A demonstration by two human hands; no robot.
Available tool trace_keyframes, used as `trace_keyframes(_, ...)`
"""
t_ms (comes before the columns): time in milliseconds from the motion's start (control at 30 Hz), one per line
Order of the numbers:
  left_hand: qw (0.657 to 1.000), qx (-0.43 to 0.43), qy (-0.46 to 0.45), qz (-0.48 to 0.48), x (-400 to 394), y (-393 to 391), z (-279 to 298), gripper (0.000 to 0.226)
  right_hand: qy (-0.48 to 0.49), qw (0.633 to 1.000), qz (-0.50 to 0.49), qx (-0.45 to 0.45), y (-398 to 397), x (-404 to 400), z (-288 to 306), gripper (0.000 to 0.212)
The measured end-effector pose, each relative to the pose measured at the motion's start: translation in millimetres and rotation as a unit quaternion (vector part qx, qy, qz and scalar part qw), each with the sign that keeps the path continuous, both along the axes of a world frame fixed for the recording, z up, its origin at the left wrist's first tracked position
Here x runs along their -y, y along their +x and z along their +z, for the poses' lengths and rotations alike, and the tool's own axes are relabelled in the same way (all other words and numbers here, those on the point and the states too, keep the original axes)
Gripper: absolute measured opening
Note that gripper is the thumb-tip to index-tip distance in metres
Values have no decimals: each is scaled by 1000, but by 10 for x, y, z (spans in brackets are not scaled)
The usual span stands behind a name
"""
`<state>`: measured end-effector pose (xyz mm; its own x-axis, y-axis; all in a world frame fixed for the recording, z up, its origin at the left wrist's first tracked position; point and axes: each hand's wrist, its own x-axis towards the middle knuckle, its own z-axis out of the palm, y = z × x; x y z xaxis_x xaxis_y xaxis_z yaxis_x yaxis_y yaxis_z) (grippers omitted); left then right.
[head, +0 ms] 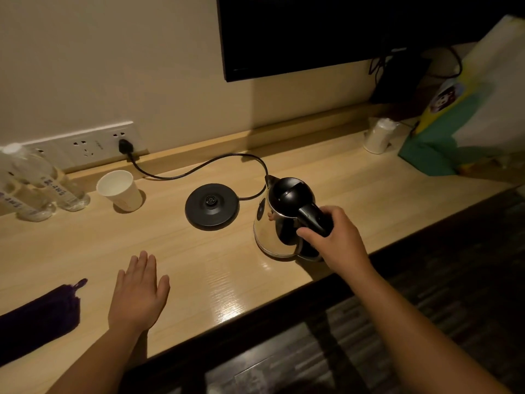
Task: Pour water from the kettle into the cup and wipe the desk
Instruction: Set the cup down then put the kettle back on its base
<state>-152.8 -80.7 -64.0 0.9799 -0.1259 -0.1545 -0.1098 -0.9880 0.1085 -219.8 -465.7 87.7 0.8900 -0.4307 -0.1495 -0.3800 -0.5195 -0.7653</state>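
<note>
A steel kettle [274, 223] with a black lid and handle stands on the wooden desk [221, 268], right of its round black base [211, 206]. My right hand [338, 237] is wrapped around the kettle's handle. A white paper cup [119, 190] stands upright at the back left, apart from the kettle. A dark purple cloth [37, 317] lies at the desk's front left. My left hand [137, 291] rests flat and open on the desk, just right of the cloth, holding nothing.
Two clear water bottles [37, 183] stand at the far left. The base's cord [199, 166] runs to a wall socket [125, 146]. A wrapped cup [379, 136] and a colourful bag [466, 115] sit at the back right, under a wall screen [341, 29].
</note>
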Motion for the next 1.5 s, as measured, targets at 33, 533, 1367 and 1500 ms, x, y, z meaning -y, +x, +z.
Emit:
trace_keyframes(33, 1000, -1, 0, 1, -1, 5, -4, 67, 17, 1000, -2, -1, -7, -10, -31, 53)
trace_keyframes(533, 1000, 5, -1, 5, -12, -5, 15, 72, 78, 993, -43, 74, 78, -184, -97, 33)
trace_keyframes(1367, 1000, 8, -24, 4, -25, -6, 8, 70, 72, 990, 55, 111, 1257, -1152, 48, 31)
trace_keyframes(1500, 1000, 5, -24, 2, -34, -3, -10, 70, 70, 990, 57, 106, 1321, -1194, 18, 33)
